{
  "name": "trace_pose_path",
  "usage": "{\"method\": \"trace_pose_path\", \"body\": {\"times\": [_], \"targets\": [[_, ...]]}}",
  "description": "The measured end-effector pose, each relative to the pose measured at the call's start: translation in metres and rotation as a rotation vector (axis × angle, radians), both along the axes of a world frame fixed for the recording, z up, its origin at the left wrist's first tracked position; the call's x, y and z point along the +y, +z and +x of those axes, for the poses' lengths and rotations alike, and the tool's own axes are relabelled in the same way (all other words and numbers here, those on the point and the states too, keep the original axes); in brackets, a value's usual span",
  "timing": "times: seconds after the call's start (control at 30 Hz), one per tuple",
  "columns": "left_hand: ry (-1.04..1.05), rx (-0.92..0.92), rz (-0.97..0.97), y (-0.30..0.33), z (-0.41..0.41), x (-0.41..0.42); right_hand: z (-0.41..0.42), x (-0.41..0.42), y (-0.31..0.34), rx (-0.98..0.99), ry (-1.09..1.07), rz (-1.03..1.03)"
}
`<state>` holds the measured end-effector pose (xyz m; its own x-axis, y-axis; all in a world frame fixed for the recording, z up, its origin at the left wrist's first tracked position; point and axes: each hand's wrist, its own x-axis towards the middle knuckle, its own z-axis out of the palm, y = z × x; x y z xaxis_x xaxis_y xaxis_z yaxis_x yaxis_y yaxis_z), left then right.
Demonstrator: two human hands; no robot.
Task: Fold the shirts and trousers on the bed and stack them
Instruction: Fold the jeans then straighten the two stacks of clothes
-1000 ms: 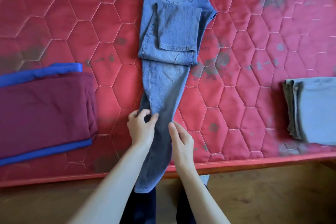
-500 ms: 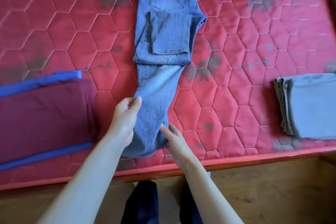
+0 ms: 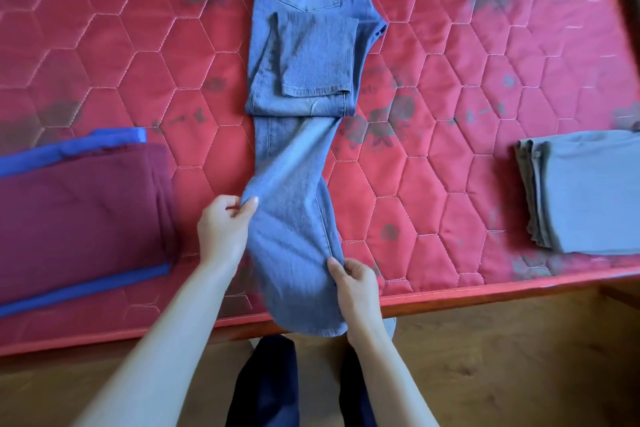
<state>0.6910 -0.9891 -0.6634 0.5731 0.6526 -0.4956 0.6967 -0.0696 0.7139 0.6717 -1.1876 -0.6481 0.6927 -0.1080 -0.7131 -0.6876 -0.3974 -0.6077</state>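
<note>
At the far left of the bed (image 3: pixel 104 45), a folded maroon garment (image 3: pixel 79 218) lies on a folded blue one (image 3: pixel 69 149), whose edges show above and below it. Just right of that pile, the left hand (image 3: pixel 225 229) pinches the left edge of the jeans (image 3: pixel 294 218), thumb and fingers curled on the denim, so this grip is tight on the cloth. The jeans run down the middle of the bed: the waist end and back pocket lie flat at the top, one leg end is folded up onto the seat, and the lower part is raised in a loop that hangs past the bed's near edge. The right hand (image 3: pixel 356 282) grips the loop's right edge lower down, near the bed's rim; its fingertips seem tucked under the fabric, though the cloth hides them. Well to the right, a stack of folded grey trousers (image 3: pixel 581 194) rests near the edge. Below the bed, wooden floor (image 3: pixel 502 357) and dark trouser legs (image 3: pixel 273 385) show.
</note>
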Motion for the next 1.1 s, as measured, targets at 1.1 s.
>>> {"method": "trace_pose_path", "body": {"times": [1.1], "targets": [[-0.068, 0.029, 0.049, -0.031, -0.036, -0.023, 0.034, 0.009, -0.029, -0.282, 0.365, -0.555]]}}
